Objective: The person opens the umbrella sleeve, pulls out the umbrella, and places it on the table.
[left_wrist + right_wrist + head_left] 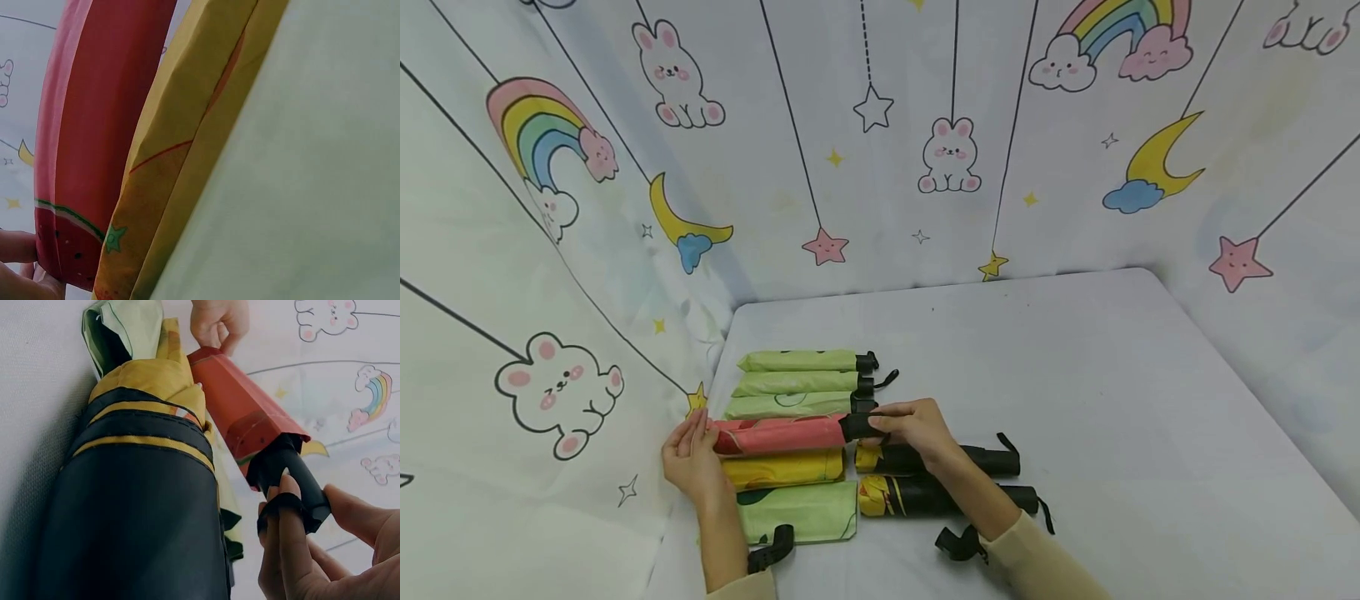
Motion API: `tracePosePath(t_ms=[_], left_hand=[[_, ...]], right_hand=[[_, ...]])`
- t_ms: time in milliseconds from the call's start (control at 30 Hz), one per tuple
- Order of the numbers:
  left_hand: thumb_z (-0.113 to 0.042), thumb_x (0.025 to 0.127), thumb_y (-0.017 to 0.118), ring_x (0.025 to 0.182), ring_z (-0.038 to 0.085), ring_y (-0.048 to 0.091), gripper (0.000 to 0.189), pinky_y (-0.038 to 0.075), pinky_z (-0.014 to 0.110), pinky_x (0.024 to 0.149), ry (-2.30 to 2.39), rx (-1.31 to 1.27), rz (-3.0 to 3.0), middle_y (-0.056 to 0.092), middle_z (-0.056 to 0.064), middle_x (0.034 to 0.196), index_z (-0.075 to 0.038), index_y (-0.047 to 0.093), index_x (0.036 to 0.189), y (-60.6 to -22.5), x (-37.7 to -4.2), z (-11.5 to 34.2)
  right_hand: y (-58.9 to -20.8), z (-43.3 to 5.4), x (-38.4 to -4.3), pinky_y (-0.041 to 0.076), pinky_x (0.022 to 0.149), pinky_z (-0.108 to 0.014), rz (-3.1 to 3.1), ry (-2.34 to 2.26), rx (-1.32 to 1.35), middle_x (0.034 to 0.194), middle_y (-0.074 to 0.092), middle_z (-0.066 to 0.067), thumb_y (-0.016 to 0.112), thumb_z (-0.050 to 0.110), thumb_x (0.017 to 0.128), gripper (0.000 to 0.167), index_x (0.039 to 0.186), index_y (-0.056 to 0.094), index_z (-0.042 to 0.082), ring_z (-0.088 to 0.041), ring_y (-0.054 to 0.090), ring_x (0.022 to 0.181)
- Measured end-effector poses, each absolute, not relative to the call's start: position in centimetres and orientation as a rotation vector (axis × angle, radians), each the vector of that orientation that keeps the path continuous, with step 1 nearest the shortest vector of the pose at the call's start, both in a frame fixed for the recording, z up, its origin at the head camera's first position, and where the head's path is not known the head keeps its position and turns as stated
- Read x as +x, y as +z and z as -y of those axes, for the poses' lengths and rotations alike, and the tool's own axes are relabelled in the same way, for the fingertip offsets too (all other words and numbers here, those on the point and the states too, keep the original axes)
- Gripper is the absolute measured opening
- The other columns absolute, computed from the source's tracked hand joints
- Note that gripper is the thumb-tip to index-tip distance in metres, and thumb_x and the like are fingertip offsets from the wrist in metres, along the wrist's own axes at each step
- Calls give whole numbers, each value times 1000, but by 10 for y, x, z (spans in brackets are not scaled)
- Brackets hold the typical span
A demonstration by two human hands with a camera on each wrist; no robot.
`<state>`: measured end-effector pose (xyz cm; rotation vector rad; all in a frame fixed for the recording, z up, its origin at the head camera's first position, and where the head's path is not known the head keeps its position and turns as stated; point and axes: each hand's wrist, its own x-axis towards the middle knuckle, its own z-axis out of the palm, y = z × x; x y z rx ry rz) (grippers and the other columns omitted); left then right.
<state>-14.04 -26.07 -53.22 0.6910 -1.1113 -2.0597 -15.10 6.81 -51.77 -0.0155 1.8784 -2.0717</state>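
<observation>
Both hands hold a red folded umbrella (782, 435) with a watermelon print, lying nearly level across the front of a row of other umbrellas. My left hand (692, 458) pinches its left end between thumb and fingers. At the other end my right hand (921, 429) grips the black handle (300, 481), with the black wrist strap (281, 506) looped over its fingers. Just below the red one lies a yellow folded umbrella (786, 471), and nearer me a wider green folded one (801, 512). In the left wrist view the yellow fabric (169, 144) overlaps the red.
Several slim green folded umbrellas (797, 382) with black ends lie behind the red one. Two black umbrellas with yellow parts (925, 496) lie under and beside my right forearm. White cloth covers the table (1112, 400); a printed curtain (895, 208) stands behind and at the sides.
</observation>
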Motion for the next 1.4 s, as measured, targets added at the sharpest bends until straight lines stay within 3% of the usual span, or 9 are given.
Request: tracePosePath(t_ms=[267, 533, 733, 1100, 1400], left_hand=[[22, 91, 62, 128, 30, 64, 44, 56, 27, 99, -2053, 686, 1122, 61, 25, 136, 7, 50, 131, -531, -140, 258], [24, 91, 62, 126, 28, 65, 42, 57, 26, 98, -2050, 705, 1114, 62, 25, 137, 6, 53, 128, -529, -137, 259], [24, 90, 62, 129, 30, 63, 43, 57, 26, 98, -2069, 701, 1094, 60, 27, 139, 6, 52, 128, -528, -136, 261], [25, 90, 62, 132, 34, 61, 41, 56, 28, 99, -2080, 680, 1072, 59, 29, 140, 5, 52, 124, -531, -137, 263], [27, 89, 61, 130, 34, 62, 41, 56, 28, 98, -2074, 683, 1035, 61, 28, 137, 5, 53, 122, -532, -139, 263]], right_hand=[[-516, -76, -152, 65, 85, -41, -1914, -2070, -14, 104, 77, -19, 83, 21, 92, 34, 115, 78, -3, -33, 77, 89], [-516, -84, -152, 64, 86, -41, -1896, -2073, -37, 96, 78, -19, 82, 22, 92, 35, 117, 77, -3, -36, 78, 87], [-516, -89, -150, 64, 86, -39, -1877, -2067, -45, 102, 78, -17, 81, 22, 93, 34, 118, 77, -2, -30, 79, 86], [-513, -103, -150, 65, 85, -41, -1868, -2103, -64, 110, 76, -22, 81, 18, 93, 36, 118, 75, -7, -33, 78, 85], [-511, -111, -150, 65, 85, -40, -1896, -2104, -54, 107, 76, -19, 81, 18, 93, 34, 117, 76, -6, -31, 79, 83]])
